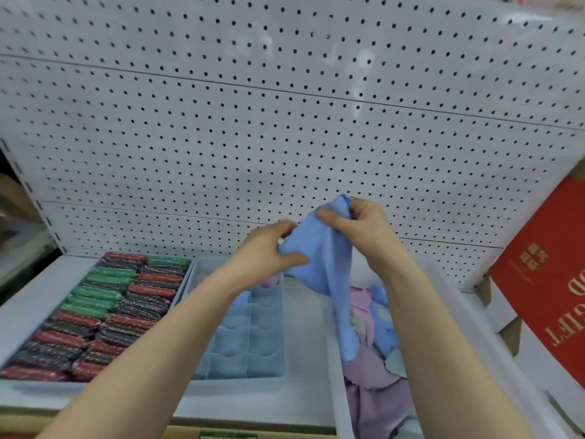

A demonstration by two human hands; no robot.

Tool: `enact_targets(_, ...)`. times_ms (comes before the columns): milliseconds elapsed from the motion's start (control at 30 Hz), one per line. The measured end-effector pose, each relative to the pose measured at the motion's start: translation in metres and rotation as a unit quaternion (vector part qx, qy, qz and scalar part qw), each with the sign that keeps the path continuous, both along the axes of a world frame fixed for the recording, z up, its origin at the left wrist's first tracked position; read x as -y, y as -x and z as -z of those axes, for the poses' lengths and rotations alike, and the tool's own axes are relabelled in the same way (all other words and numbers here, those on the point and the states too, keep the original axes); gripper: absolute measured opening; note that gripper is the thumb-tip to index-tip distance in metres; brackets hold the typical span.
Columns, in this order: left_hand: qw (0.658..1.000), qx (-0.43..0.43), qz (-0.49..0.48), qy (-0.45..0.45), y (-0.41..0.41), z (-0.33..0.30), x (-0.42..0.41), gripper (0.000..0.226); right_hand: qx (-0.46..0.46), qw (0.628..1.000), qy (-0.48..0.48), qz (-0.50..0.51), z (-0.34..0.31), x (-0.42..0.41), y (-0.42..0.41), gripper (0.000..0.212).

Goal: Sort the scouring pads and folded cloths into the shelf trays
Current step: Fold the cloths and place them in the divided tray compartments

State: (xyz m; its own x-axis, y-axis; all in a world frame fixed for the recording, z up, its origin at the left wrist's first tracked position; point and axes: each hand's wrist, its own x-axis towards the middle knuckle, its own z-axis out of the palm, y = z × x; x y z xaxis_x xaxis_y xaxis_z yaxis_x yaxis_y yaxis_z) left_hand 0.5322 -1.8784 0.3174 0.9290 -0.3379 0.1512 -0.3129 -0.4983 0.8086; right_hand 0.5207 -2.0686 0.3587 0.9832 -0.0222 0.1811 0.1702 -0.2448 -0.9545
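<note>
Both hands, left hand (pixel 269 248) and right hand (pixel 357 223), pinched the blue cloth (pixel 319 258); folding it squarely would suit the divided tray (pixel 250 337).

Bright, even light — soft, fisheye-warped edges

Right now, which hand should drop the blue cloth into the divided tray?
Left, probably. The left hand pinches the blue cloth directly above the divided tray; the right hand holds its top corner nearer the loose-cloth bin.

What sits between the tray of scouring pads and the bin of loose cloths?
In the head view, a blue divided tray lies between the scouring pads and the cloth bin, most compartments looking empty.
</note>
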Motion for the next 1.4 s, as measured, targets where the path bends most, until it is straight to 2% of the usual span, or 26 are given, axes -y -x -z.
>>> enact_targets(33, 1.000, -0.015, -0.002, -0.009, 0.001, 0.006, -0.004, 0.019, 0.006, 1.000, -0.023, 0.002, -0.002, 0.004, 0.000, 0.010)
enact_targets(100, 0.999, -0.029, -0.021, -0.004, -0.001, 0.014, -0.016, 0.029, 0.032, 0.997, -0.067, 0.034, -0.007, 0.013, -0.002, 0.012)
enact_targets(167, 0.998, -0.032, -0.051, 0.015, -0.006, 0.015, -0.030, 0.026, 0.045, 0.989, -0.111, 0.085, -0.011, 0.026, -0.006, 0.016)
enact_targets(200, 0.996, -0.037, -0.069, 0.044, -0.011, 0.014, -0.038, 0.019, 0.040, 0.986, -0.125, 0.102, -0.013, 0.033, -0.007, 0.018)
enact_targets(300, 0.969, -0.070, -0.120, 0.206, -0.021, 0.009, -0.056, 0.005, 0.014, 0.985, -0.128, 0.112, -0.015, 0.045, -0.011, 0.020)
enact_targets(400, 0.955, -0.045, -0.167, 0.243, -0.028, 0.006, -0.061, 0.010, -0.001, 0.991, -0.107, 0.084, -0.015, 0.043, -0.006, 0.023)
enact_targets(433, 0.951, -0.035, -0.186, 0.244, -0.030, 0.006, -0.061, 0.011, -0.004, 0.994, -0.097, 0.045, -0.015, 0.042, -0.001, 0.020)
enact_targets(500, 0.942, -0.028, -0.219, 0.253, -0.033, 0.006, -0.059, 0.013, -0.014, 0.991, -0.031, -0.129, -0.016, 0.040, 0.011, 0.010)
enact_targets(567, 0.933, -0.043, -0.222, 0.278, -0.034, 0.003, -0.052, 0.016, -0.041, 0.945, 0.106, -0.307, -0.016, 0.029, 0.022, 0.009)
enact_targets(633, 0.930, -0.073, -0.178, 0.314, -0.031, -0.003, -0.043, 0.019, -0.072, 0.900, 0.183, -0.389, -0.010, 0.015, 0.026, 0.022)
enact_targets(700, 0.937, -0.100, -0.108, 0.316, -0.024, -0.009, -0.034, 0.023, -0.080, 0.887, 0.192, -0.412, -0.007, 0.005, 0.024, 0.026)
enact_targets(800, 0.956, -0.109, -0.027, 0.272, -0.012, -0.019, -0.026, 0.021, -0.065, 0.912, 0.152, -0.376, -0.006, -0.005, 0.018, 0.028)
enact_targets(867, 0.961, -0.108, 0.005, 0.256, -0.005, -0.026, -0.022, 0.015, -0.028, 0.954, 0.095, -0.283, -0.008, -0.011, 0.014, 0.020)
enact_targets(933, 0.963, -0.103, 0.023, 0.247, 0.001, -0.033, -0.019, 0.010, 0.016, 0.980, 0.051, -0.193, -0.011, -0.019, 0.012, 0.015)
enact_targets(1100, 0.970, -0.076, 0.008, 0.230, 0.002, -0.041, -0.015, 0.008, 0.054, 0.997, 0.010, -0.062, -0.008, -0.030, 0.009, 0.027)
enact_targets(1233, 0.966, -0.060, 0.011, 0.250, 0.001, -0.040, -0.015, 0.009, 0.018, 0.997, 0.018, -0.068, -0.006, -0.029, 0.005, 0.034)
enact_targets(1400, 0.977, 0.010, 0.002, 0.211, 0.004, -0.042, -0.015, 0.012, -0.007, 0.996, 0.023, -0.086, -0.004, -0.028, 0.001, 0.021)
